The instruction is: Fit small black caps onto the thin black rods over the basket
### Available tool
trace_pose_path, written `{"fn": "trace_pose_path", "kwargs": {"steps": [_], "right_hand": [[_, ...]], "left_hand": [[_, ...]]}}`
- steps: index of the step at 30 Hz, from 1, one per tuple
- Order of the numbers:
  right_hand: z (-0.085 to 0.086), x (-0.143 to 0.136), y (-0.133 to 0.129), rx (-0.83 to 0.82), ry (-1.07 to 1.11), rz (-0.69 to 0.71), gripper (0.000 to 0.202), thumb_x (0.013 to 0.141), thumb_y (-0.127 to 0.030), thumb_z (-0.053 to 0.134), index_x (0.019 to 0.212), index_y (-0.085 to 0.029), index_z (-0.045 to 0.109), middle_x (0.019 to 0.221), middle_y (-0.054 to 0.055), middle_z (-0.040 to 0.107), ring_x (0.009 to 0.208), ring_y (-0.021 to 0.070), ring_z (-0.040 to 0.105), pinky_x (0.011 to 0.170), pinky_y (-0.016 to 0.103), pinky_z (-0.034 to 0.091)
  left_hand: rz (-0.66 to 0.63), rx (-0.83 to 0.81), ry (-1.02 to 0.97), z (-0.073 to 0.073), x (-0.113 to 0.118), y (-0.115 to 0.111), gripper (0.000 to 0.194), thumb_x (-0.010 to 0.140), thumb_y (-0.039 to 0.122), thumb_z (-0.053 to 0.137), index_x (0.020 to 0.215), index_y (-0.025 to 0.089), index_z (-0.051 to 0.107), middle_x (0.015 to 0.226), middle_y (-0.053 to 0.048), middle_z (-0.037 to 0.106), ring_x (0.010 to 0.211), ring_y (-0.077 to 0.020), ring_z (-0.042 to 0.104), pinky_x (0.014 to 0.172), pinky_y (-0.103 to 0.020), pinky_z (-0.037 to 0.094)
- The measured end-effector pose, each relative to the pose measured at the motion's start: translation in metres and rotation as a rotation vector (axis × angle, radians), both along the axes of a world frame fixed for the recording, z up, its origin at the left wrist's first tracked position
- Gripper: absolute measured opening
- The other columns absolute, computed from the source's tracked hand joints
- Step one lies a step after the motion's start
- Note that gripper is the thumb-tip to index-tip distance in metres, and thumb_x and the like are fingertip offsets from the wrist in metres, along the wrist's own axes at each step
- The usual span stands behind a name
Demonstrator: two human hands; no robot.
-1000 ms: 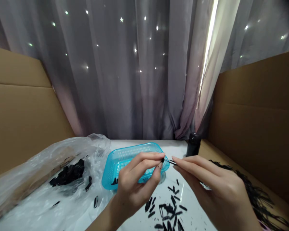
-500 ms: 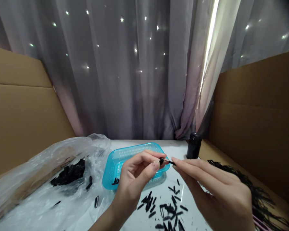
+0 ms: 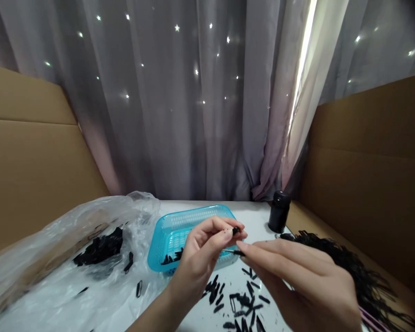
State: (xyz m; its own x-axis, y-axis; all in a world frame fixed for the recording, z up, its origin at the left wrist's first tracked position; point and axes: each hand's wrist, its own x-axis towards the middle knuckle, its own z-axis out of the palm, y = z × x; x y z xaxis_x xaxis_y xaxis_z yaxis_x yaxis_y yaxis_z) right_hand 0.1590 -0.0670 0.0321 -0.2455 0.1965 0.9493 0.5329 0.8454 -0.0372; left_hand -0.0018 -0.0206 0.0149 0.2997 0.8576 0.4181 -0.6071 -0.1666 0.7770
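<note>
My left hand (image 3: 202,246) pinches a small black piece (image 3: 235,230) between thumb and fingertips, in front of the blue basket. Close by on the right, my right hand (image 3: 306,281) grips a thin tool (image 3: 241,253) with a dark shaft and a slim metal tip. That tip points left, just below the left fingertips and apart from the black piece. Its exact kind is too small to tell. Below the hands, several short black strips (image 3: 251,299) lie scattered on the white table (image 3: 193,316). A few more black pieces (image 3: 173,257) sit inside the basket.
The blue plastic basket (image 3: 159,221) stands behind my left hand. A black jar (image 3: 279,212) is at the back right. Clear plastic sheeting (image 3: 138,216) with a black bundle (image 3: 103,246) covers the left. Black strands (image 3: 352,267) pile up at right. Cardboard walls (image 3: 31,161) flank the table.
The tool's tip has come away from the black piece and moved down and left. My left hand has shifted slightly right and turned, the piece still in its fingers.
</note>
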Motion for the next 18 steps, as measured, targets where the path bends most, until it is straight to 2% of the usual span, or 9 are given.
{"fn": "trace_pose_path", "kwargs": {"steps": [5,8,18], "right_hand": [[-0.0013,0.0083,0.0015,-0.034,-0.002,-0.1,0.024,0.086,-0.001,0.063,0.104,-0.014,0.071,0.09,0.002,0.075,0.078,0.0073,0.069,0.076,0.012,0.054],[-0.0003,0.0112,0.0021,-0.04,-0.018,-0.15,0.023,0.087,-0.002,0.063,0.105,-0.015,0.071,0.087,0.002,0.074,0.074,0.0088,0.068,0.07,0.016,0.054],[0.0015,0.0088,0.0022,-0.04,-0.069,-0.162,0.025,0.087,-0.002,0.061,0.104,-0.017,0.07,0.088,0.002,0.075,0.07,0.0116,0.069,0.066,0.02,0.055]], "left_hand": [[0.024,0.074,-0.042,-0.0024,-0.0025,0.0052,0.014,0.082,0.02,0.075,0.069,0.018,0.073,0.092,0.0,0.072,0.087,-0.0113,0.067,0.082,-0.014,0.055],[0.046,0.091,-0.032,-0.0031,-0.0032,0.005,0.013,0.082,0.019,0.075,0.069,0.019,0.073,0.092,0.001,0.072,0.09,-0.0112,0.067,0.084,-0.014,0.055],[0.093,0.133,0.028,-0.002,-0.0019,0.0018,0.013,0.085,0.02,0.072,0.073,0.021,0.075,0.092,0.001,0.072,0.089,-0.0106,0.067,0.083,-0.014,0.055]]}}
